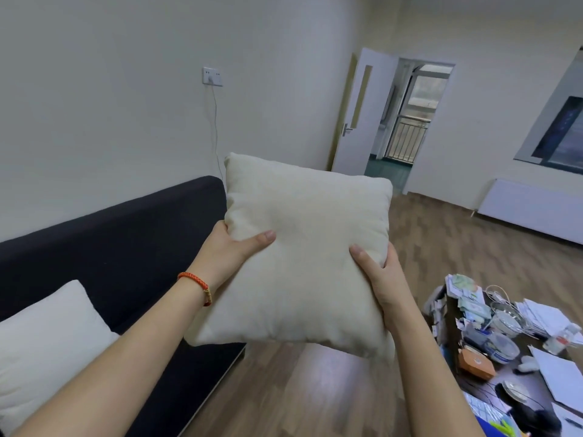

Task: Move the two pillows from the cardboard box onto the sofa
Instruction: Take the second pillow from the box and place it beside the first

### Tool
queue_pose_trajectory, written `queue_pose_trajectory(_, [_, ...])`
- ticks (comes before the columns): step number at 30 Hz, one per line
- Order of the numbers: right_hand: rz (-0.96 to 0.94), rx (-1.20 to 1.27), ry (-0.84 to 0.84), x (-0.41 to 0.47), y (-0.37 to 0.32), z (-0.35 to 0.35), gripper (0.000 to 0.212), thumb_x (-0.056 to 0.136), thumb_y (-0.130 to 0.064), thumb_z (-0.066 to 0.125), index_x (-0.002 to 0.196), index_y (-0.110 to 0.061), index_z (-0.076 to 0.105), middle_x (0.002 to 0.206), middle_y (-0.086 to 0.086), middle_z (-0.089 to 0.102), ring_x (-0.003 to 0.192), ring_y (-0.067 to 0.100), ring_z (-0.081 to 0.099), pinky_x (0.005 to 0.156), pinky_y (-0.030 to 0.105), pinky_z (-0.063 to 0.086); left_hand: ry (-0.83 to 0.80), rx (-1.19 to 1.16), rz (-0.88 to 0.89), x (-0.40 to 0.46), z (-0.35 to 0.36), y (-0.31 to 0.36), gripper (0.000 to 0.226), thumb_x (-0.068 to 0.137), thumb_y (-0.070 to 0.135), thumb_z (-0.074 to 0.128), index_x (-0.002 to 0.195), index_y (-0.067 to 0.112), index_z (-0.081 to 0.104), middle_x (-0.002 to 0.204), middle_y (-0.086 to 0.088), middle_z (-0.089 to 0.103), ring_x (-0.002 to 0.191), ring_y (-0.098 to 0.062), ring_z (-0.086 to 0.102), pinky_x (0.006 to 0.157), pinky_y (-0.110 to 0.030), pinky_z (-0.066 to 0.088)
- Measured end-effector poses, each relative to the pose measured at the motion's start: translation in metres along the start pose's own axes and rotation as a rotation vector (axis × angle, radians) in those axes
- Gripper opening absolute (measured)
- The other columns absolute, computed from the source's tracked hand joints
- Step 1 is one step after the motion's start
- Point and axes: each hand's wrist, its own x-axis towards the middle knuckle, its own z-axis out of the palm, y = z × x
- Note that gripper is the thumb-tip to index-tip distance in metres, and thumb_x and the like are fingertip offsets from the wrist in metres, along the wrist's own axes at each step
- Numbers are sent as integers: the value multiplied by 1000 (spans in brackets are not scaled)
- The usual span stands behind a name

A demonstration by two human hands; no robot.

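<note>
I hold a cream square pillow (307, 250) up in the air in front of me, past the right end of the black sofa (132, 244). My left hand (235, 250) grips its left edge, thumb on the front. My right hand (380, 272) grips its right edge the same way. A second cream pillow (44, 342) leans against the sofa's backrest at the lower left. The cardboard box is out of view.
A low dark table (511, 367) crowded with papers, bowls and small items stands at the lower right. Wooden floor (315, 389) lies between sofa and table. A wall socket with a hanging cable (213, 76) is above the sofa. An open door (362, 115) is at the back.
</note>
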Motion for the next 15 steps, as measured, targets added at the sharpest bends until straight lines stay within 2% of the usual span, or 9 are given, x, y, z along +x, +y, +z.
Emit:
queue_pose_trajectory(1, [2,-5,-15,22,3,4,88,73,-54,93,146,-32,50,133,-10,71,112,8,74,90,32,58,14,-9,-5,19,3,-3,48,83,36,91,113,29,55,115,9,70,100,-9,70,77,-26,54])
queue_pose_trajectory(5, [-1,-22,-68,118,9,26,84,72,-54,87,145,-32,51,131,-11,71,105,2,75,87,30,57,83,-26,-10,101,9,-6,50,80,38,93,110,33,54,116,9,71,102,-11,71,79,-28,55])
queue_pose_trajectory(7, [-11,-36,-103,162,10,39,89,70,-56,89,145,-32,50,131,-11,70,112,7,73,90,32,57,103,-33,-2,136,9,-5,46,81,37,92,104,36,53,113,11,72,101,-10,72,79,-28,55])
queue_pose_trajectory(9, [-22,-36,-136,205,11,54,91,71,-57,93,147,-31,50,133,-11,70,117,10,70,93,34,57,129,-31,17,171,6,-6,44,81,36,92,107,34,57,112,12,74,101,-10,73,86,-31,58])
queue_pose_trajectory(10, [-25,-31,-154,225,11,62,90,72,-56,93,147,-31,50,133,-11,69,118,10,70,93,33,57,143,-30,15,188,3,-8,50,79,39,94,114,31,60,115,10,75,104,-12,74,93,-35,59])
queue_pose_trajectory(11, [-25,-27,-174,243,11,71,90,72,-56,93,147,-31,49,133,-12,69,117,9,70,91,32,56,169,-23,8,202,0,-7,66,73,46,96,124,27,59,120,8,75,108,-15,74,99,-40,59])
queue_pose_trajectory(13, [-16,-11,-215,276,13,88,91,70,-57,90,148,-30,49,133,-12,70,116,8,71,90,31,57,222,-7,-4,230,-8,-9,92,61,59,98,135,24,55,127,7,74,113,-18,74,104,-46,58])
queue_pose_trajectory(15, [-10,-7,-262,309,18,109,86,75,-54,88,148,-30,50,134,-11,70,117,9,71,92,32,57,258,-1,-1,257,-18,-12,99,55,64,98,136,25,56,129,7,74,114,-18,75,104,-48,58])
